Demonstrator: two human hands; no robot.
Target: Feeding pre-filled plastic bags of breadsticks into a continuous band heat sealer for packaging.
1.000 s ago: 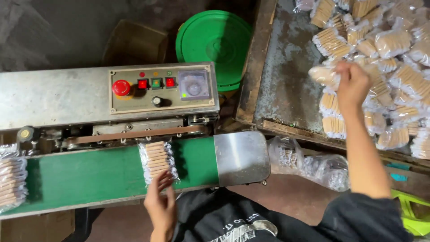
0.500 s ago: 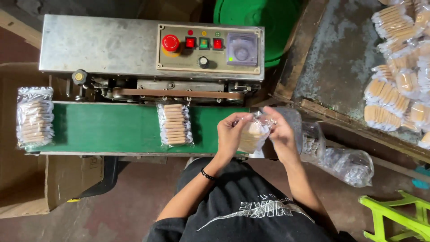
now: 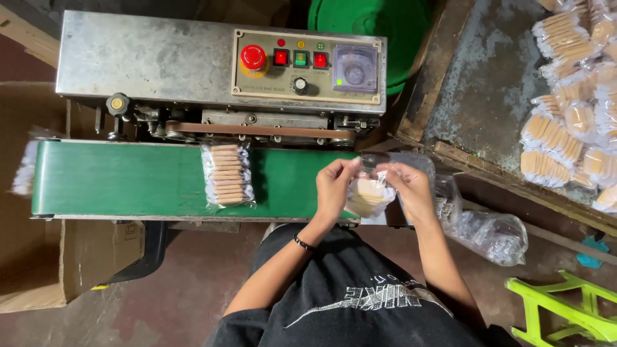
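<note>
My left hand (image 3: pixel 335 186) and my right hand (image 3: pixel 411 187) together hold a clear plastic bag of biscuits (image 3: pixel 366 196) above the right end of the green conveyor belt (image 3: pixel 128 177). Each hand pinches the bag's top from its own side. A second bag of stacked biscuits (image 3: pixel 227 175) lies on the belt under the sealing band of the steel sealer machine (image 3: pixel 148 54). Another bag (image 3: pixel 26 170) hangs off the belt's left end, partly hidden.
A wooden tray (image 3: pixel 479 90) at the right holds several bagged biscuit stacks (image 3: pixel 565 96). Empty clear bags (image 3: pixel 491 231) lie below it. A green lid (image 3: pixel 379 22) is behind the machine, a cardboard box (image 3: pixel 32 270) at the left, a lime plastic stool (image 3: pixel 569 308) bottom right.
My right hand came back from the tray with a bag and both hands now hold it. The bag on the belt has travelled left, and the leftmost bag is slipping off the end.
</note>
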